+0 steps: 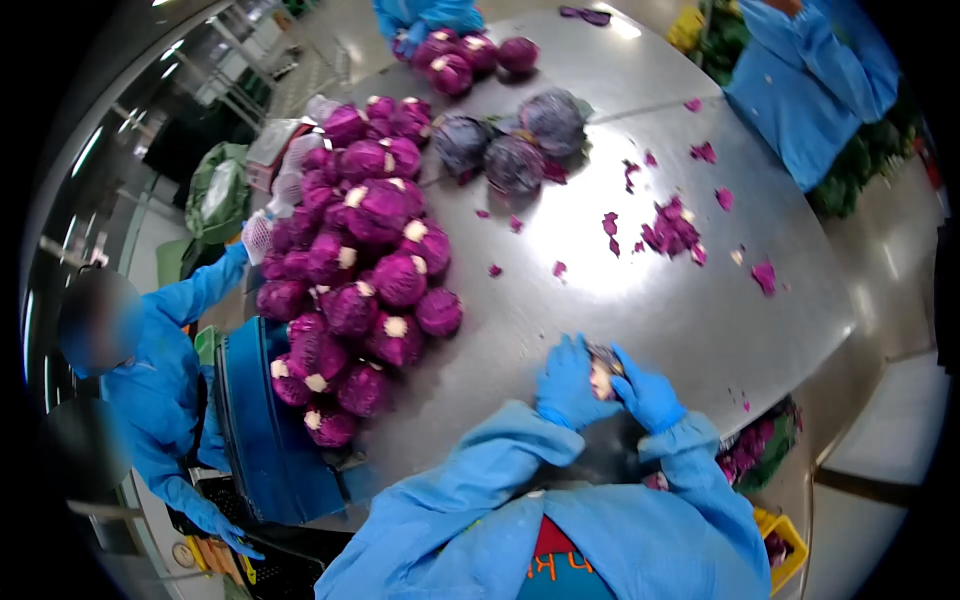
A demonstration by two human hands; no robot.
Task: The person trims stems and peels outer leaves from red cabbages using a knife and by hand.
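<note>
Both of my hands wear blue gloves at the near edge of a metal table (520, 330). My left hand (574, 384) presses against the left side of a small cabbage piece (601, 378), dark on top with a pale cut part. On its right side my right hand (647, 390) touches it with bent fingers. Much of the piece is hidden by the gloves. A large pile of trimmed purple cabbages (380, 210) covers the table's left part. Three duller, dark cabbages (515, 165) sit farther back. Torn purple leaves (672, 230) lie to the right.
At the left, a co-worker (160, 350) reaches toward the pile beside a blue crate (265, 420). Other co-workers stand at the far edge (430, 14) and far right (810, 80). A yellow crate (785, 545) is at the lower right, near a leaf-filled container (765, 450).
</note>
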